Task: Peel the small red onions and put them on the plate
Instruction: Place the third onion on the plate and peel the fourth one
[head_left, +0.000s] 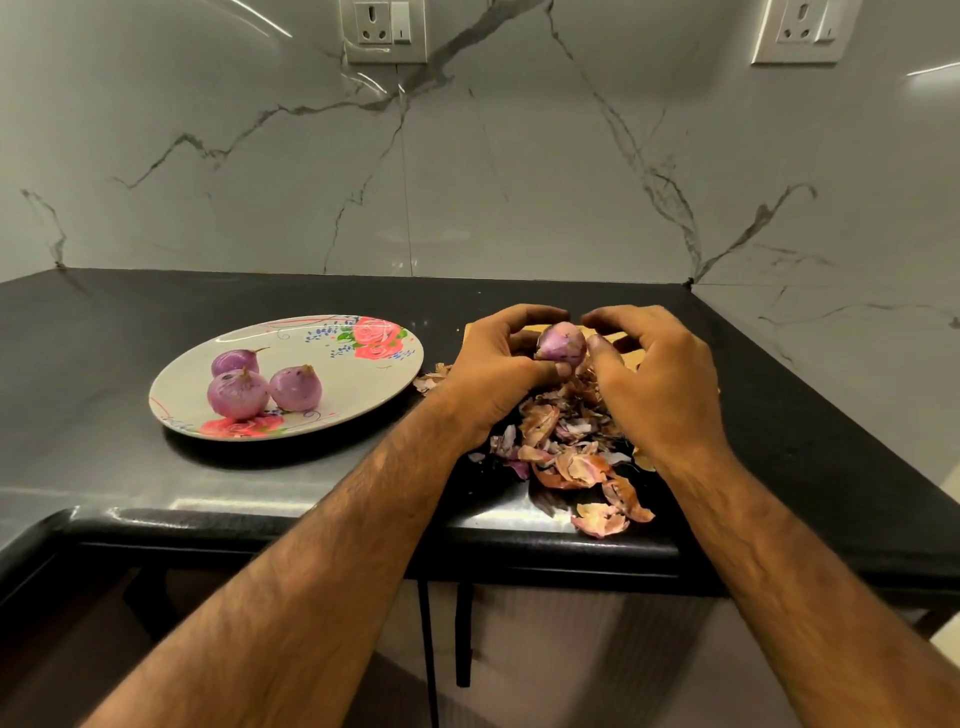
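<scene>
Black counter (104, 353): glossy purple onion (562, 344) pinched in curled grip of left hand (493, 369) and right hand (660, 379); skins (566, 452) at 6 o'clock, plate (311, 332) with three onions (239, 392) at 9 o'clock.

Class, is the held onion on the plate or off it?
Off: left hand and right hand grip the onion above the peels, beside the plate.
</scene>
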